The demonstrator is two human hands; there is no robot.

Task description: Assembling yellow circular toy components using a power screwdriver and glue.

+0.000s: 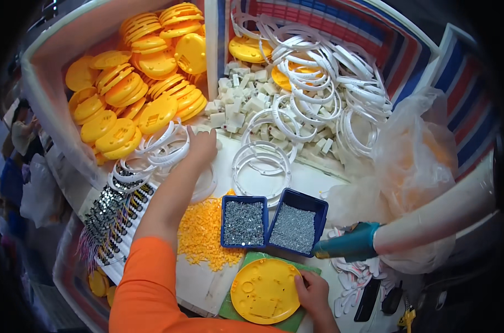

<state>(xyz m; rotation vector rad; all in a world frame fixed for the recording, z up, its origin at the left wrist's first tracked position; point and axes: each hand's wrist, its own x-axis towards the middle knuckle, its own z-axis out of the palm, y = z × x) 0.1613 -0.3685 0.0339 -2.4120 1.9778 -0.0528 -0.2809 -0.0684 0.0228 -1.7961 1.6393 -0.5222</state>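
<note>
My right hand (314, 291) grips a round yellow plastic disc (266, 297) by its right edge, thumb on top and the other fingers mostly hidden beneath. Small holes, posts and a rectangular recess mark the disc's upper face, which lies over a green mat (230, 308). My left arm, in an orange sleeve, stretches far forward. At its end my left hand (202, 147) is closed at the edge of a bunch of white plastic rings (169, 145); its fingertips are partly hidden there.
Two blue trays of small metal parts (244, 222) (293, 226) stand ahead of the mat, beside loose orange pieces (207, 227). Yellow discs (158, 114) fill the back-left bin. Wired parts (116, 222) lie left. A teal-tipped white tube (346, 244) juts in from the right.
</note>
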